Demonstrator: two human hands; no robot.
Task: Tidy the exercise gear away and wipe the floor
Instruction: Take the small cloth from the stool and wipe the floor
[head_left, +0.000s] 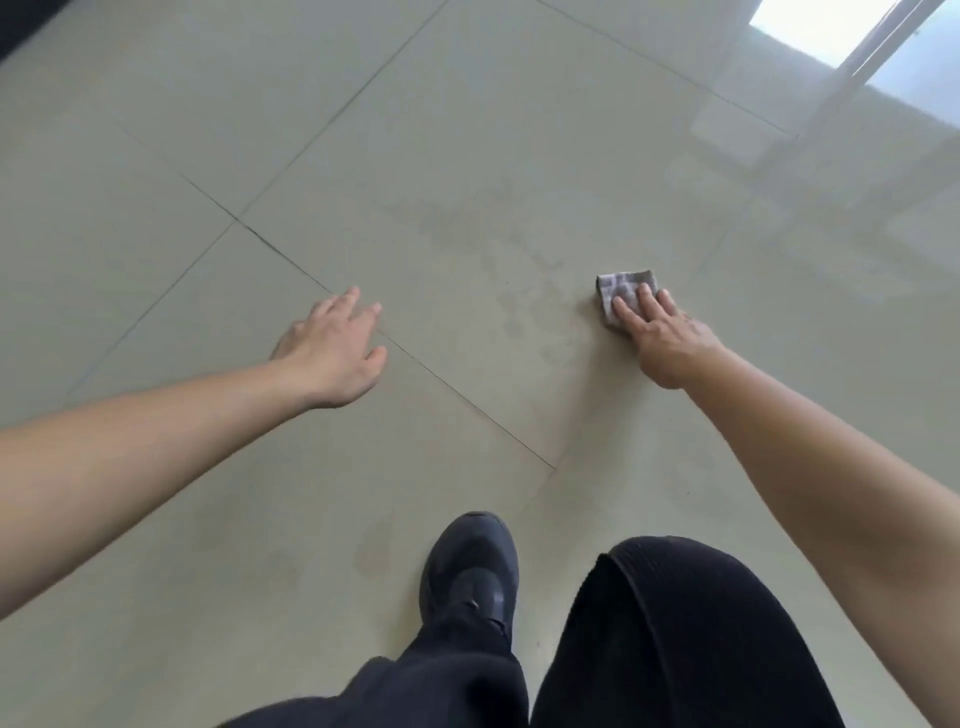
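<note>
A small grey patterned cloth (621, 286) lies flat on the pale tiled floor (467, 156), right of centre. My right hand (662, 338) presses down on it with the fingers spread over its near half. My left hand (335, 353) hovers just above the floor to the left, fingers apart and holding nothing. Faint damp smears mark the tile (509, 306) between the two hands. No exercise gear is in view.
My black shoe (470, 566) and black trouser legs (675, 639) fill the bottom centre. A bright window or glass door with a metal frame (878, 47) stands at the top right. A dark edge (26, 26) shows at the top left corner.
</note>
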